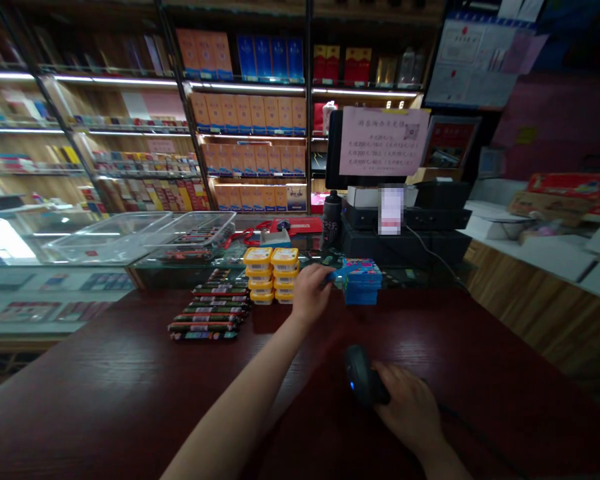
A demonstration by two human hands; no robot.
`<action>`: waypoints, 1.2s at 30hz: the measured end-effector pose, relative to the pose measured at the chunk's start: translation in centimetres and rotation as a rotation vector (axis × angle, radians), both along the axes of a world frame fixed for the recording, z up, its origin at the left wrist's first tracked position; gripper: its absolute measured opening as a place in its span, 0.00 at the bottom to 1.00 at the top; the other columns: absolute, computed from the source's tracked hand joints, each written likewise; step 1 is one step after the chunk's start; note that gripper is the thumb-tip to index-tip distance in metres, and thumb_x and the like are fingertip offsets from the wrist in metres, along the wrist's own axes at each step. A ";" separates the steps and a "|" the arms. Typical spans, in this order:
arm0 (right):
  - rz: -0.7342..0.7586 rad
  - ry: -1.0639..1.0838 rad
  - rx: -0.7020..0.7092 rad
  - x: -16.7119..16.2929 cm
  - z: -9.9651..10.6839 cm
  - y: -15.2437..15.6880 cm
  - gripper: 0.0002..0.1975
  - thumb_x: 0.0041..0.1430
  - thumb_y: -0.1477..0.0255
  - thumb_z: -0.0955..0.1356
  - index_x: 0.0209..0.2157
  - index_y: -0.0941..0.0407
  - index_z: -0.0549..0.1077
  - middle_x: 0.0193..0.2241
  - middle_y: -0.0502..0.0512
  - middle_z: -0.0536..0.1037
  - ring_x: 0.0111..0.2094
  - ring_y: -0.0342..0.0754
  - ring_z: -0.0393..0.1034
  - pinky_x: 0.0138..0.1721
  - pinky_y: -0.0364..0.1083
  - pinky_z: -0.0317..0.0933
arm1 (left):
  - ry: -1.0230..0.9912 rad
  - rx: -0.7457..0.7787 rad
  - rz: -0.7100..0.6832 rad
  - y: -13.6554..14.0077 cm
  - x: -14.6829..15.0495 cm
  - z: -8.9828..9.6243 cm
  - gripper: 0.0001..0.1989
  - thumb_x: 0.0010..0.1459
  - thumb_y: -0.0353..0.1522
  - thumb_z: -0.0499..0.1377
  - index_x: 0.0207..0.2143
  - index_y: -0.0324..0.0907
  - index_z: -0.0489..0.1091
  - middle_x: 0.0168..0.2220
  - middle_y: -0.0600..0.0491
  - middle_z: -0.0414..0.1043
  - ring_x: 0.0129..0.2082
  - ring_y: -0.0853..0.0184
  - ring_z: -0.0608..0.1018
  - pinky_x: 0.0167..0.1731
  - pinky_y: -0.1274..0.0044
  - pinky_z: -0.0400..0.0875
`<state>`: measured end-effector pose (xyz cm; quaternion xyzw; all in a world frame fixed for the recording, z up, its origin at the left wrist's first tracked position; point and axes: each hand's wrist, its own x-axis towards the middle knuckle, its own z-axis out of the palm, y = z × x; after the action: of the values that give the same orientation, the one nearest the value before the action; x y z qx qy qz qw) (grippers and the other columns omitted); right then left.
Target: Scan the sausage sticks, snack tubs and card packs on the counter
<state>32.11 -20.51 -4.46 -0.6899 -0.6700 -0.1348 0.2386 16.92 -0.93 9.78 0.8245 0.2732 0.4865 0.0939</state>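
My left hand (311, 291) reaches forward over the dark red counter (130, 387), its fingers closed on the end of a thin blue packet (339, 273). The packet's far end overlaps a stack of blue boxes (361, 293) with colourful tops; whether it touches them I cannot tell. My right hand (410, 407) is wrapped round the handle of a black barcode scanner (361, 375), which shows a small blue light. Two stacks of yellow-lidded tubs (273, 275) stand just left of my left hand. Further left lies a row of dark stick-shaped packages (207, 310).
Behind the goods are clear plastic trays (195, 230), a dark bottle (332, 220) and a monitor with a pink notice (384, 141). A black cash drawer (405, 247) sits at the back right. Glass display cases (55, 293) border the left; cartons (555, 247) lie right.
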 end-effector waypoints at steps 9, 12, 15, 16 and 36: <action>-0.011 0.043 -0.043 -0.3 0.5 0.1 0.19 0.51 0.74 0.65 0.47 0.53 0.69 0.37 0.53 0.77 0.39 0.51 0.70 0.41 0.48 0.58 | 0.467 0.276 0.048 3.0 9.7 0.6 0.13 0.61 0.32 0.52 0.45 0.49 0.73 0.39 0.50 0.72 0.41 0.62 0.69 0.40 0.70 0.63; -0.008 0.057 -0.039 -0.2 0.4 0.1 0.21 0.50 0.76 0.65 0.48 0.53 0.69 0.38 0.53 0.77 0.40 0.51 0.70 0.42 0.49 0.58 | 0.484 0.220 -0.047 3.6 10.2 -0.8 0.13 0.58 0.31 0.56 0.45 0.47 0.73 0.43 0.49 0.71 0.45 0.61 0.69 0.44 0.69 0.65; -0.017 0.073 -0.049 -0.3 0.5 0.0 0.21 0.50 0.76 0.65 0.47 0.53 0.70 0.39 0.53 0.77 0.40 0.51 0.70 0.41 0.48 0.58 | 0.375 0.175 -0.073 3.8 9.3 -2.2 0.17 0.54 0.33 0.61 0.47 0.47 0.72 0.49 0.48 0.68 0.50 0.60 0.67 0.50 0.67 0.63; -0.020 0.074 -0.048 -0.3 0.6 0.0 0.21 0.50 0.76 0.65 0.48 0.53 0.70 0.39 0.53 0.77 0.40 0.50 0.70 0.41 0.48 0.58 | 0.299 0.132 -0.025 3.8 8.9 -2.5 0.16 0.53 0.34 0.62 0.46 0.46 0.72 0.49 0.48 0.68 0.50 0.59 0.67 0.51 0.66 0.63; -0.007 0.113 -0.115 -0.2 1.2 -0.3 0.22 0.49 0.77 0.64 0.48 0.54 0.70 0.40 0.54 0.77 0.41 0.51 0.69 0.42 0.48 0.58 | 0.074 -0.110 0.112 4.1 7.6 -2.6 0.04 0.55 0.29 0.59 0.34 0.42 0.74 0.35 0.51 0.69 0.37 0.66 0.72 0.38 0.76 0.65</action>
<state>31.91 -20.79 -3.25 -0.7114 -0.6596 -0.0581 0.2355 24.53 3.13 7.14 0.8190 0.3483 0.4446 0.1016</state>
